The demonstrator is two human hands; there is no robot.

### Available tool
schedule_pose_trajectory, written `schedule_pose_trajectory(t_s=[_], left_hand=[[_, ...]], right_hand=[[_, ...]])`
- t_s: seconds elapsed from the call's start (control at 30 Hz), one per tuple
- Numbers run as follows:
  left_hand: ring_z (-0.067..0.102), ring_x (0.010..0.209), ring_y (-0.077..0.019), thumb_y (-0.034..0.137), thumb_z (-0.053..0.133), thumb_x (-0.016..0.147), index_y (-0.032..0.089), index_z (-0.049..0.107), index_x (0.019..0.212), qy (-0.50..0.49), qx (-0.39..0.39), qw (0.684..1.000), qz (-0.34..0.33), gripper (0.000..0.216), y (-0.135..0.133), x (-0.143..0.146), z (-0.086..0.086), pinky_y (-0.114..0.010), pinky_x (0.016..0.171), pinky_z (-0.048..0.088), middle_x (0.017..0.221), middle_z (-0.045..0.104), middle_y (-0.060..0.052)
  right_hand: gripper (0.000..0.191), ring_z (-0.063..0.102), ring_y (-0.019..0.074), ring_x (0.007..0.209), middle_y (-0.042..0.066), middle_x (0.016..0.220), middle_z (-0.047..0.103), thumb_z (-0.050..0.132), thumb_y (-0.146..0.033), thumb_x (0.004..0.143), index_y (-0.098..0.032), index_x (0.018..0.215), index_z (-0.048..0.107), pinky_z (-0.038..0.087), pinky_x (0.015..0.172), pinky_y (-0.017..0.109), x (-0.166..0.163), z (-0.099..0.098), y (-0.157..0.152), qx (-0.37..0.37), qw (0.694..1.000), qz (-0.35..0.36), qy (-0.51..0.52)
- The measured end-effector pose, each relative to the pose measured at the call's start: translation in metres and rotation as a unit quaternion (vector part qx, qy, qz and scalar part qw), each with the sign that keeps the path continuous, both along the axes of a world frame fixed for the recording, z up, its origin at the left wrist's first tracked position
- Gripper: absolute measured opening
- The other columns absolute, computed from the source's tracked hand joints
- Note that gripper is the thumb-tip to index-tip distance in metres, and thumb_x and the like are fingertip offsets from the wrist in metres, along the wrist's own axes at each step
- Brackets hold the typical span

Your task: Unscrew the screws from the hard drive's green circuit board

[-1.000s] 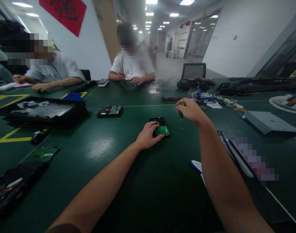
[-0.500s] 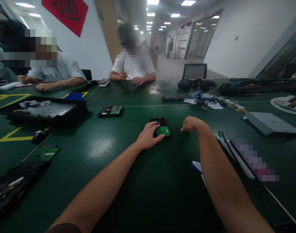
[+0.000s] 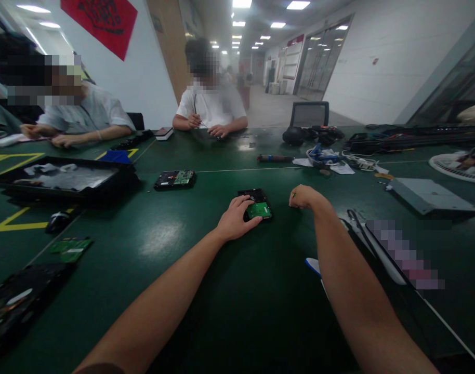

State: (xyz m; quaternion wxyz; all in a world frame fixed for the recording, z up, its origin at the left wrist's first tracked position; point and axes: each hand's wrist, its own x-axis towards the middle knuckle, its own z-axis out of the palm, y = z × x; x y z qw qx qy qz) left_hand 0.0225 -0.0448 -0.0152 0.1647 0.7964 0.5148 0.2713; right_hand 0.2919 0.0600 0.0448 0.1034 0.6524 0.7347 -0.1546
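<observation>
A hard drive (image 3: 260, 210) with a black casing and a green circuit board lies flat on the dark green table. My left hand (image 3: 237, 218) grips it from its left side, thumb along the near edge and fingers over the far part. To the right of the drive, a short gap away, my right hand (image 3: 305, 196) hovers closed, wrist bent. Something small may be between its fingers, but the hand hides it. Another hard drive (image 3: 175, 179), board side up, rests further back on the left.
A black tray (image 3: 62, 195) and a computer mouse (image 3: 58, 222) stand left. Nearer lie a loose green board (image 3: 70, 249) and a black device (image 3: 23, 296). At right are a grey metal box (image 3: 432, 196), a cylindrical tool (image 3: 275, 158) and cables. Two co-workers sit opposite.
The whole view has shifted slightly. My left hand stays on the hard drive; my right hand, still closed beside it, has turned a little at most.
</observation>
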Motion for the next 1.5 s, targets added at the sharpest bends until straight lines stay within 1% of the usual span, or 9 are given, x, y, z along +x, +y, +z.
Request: schedule_pose_trajectory(t_s=[0.1,0.2,0.33,0.57,0.8,0.97,1.1,1.27,1.5], left_hand=[[0.037,0.149,-0.0331,0.063,0.061,0.09,0.022,0.056,0.141,0.003,0.001,1.0,-0.001,0.065,0.0,0.0,0.0,-0.055,0.121,0.04,0.156,0.047,-0.012],[0.037,0.149,-0.0327,0.061,0.062,0.09,0.023,0.056,0.14,0.0,0.002,1.0,-0.001,0.064,0.0,0.0,-0.001,-0.055,0.121,0.039,0.155,0.047,-0.012],[0.038,0.149,-0.0323,0.06,0.064,0.089,0.024,0.056,0.14,0.0,0.005,1.0,0.002,0.063,0.001,0.0,-0.003,-0.054,0.121,0.04,0.155,0.048,-0.012],[0.037,0.149,-0.0326,0.061,0.063,0.09,0.023,0.056,0.142,-0.002,0.01,1.0,0.0,0.064,0.002,-0.001,-0.004,-0.053,0.123,0.038,0.155,0.048,-0.012],[0.037,0.15,-0.0335,0.062,0.062,0.091,0.023,0.056,0.142,0.001,0.003,1.0,-0.002,0.065,0.002,-0.001,-0.003,-0.055,0.122,0.039,0.156,0.047,-0.012],[0.037,0.149,-0.0335,0.061,0.061,0.091,0.023,0.056,0.142,0.006,0.006,1.0,0.002,0.064,0.003,-0.001,-0.006,-0.055,0.122,0.039,0.156,0.047,-0.012],[0.037,0.149,-0.0332,0.061,0.061,0.091,0.023,0.056,0.142,0.009,0.009,1.0,0.001,0.064,0.004,-0.001,-0.006,-0.054,0.122,0.039,0.155,0.048,-0.012],[0.038,0.149,-0.0317,0.059,0.061,0.092,0.022,0.056,0.142,0.012,0.013,1.0,0.004,0.062,0.003,-0.001,-0.006,-0.051,0.123,0.038,0.155,0.048,-0.012],[0.038,0.149,-0.031,0.06,0.06,0.093,0.023,0.057,0.141,0.012,0.013,1.0,0.01,0.062,0.004,0.0,-0.007,-0.051,0.123,0.039,0.155,0.049,-0.011]], right_hand=[[0.01,0.074,0.0235,0.077,0.007,0.076,0.077,0.072,-0.016,0.076,-0.02,0.076,0.081,0.054,0.068,0.029,0.0,0.0,0.002,0.018,1.0,-0.001,-0.004],[0.012,0.074,0.0263,0.088,0.011,0.092,0.079,0.071,-0.017,0.077,-0.018,0.083,0.081,0.054,0.073,0.03,-0.002,0.002,0.002,0.051,0.999,0.008,0.006],[0.017,0.072,0.0246,0.101,0.007,0.107,0.079,0.071,-0.026,0.082,-0.022,0.096,0.081,0.052,0.08,0.027,-0.018,0.009,-0.003,0.092,0.993,0.058,0.053],[0.015,0.07,0.0248,0.102,0.007,0.107,0.078,0.073,-0.031,0.084,-0.024,0.096,0.08,0.05,0.088,0.03,-0.053,0.01,-0.016,0.13,0.977,0.141,0.093],[0.01,0.07,0.0231,0.095,0.005,0.1,0.078,0.074,-0.027,0.082,-0.024,0.091,0.079,0.05,0.083,0.03,-0.055,0.005,-0.016,0.131,0.971,0.177,0.098],[0.013,0.07,0.0248,0.098,0.007,0.103,0.078,0.072,-0.028,0.084,-0.023,0.093,0.079,0.049,0.085,0.031,-0.055,0.001,-0.014,0.144,0.968,0.184,0.093],[0.014,0.071,0.0256,0.096,0.009,0.1,0.078,0.07,-0.029,0.084,-0.022,0.092,0.08,0.05,0.081,0.03,-0.057,-0.001,-0.013,0.151,0.968,0.181,0.087],[0.014,0.072,0.0248,0.094,0.008,0.099,0.079,0.07,-0.026,0.083,-0.022,0.092,0.081,0.051,0.081,0.028,-0.059,-0.005,-0.012,0.157,0.968,0.178,0.078],[0.013,0.071,0.0249,0.099,0.006,0.103,0.079,0.07,-0.026,0.084,-0.024,0.092,0.08,0.051,0.083,0.029,-0.056,-0.006,-0.011,0.165,0.966,0.185,0.075]])
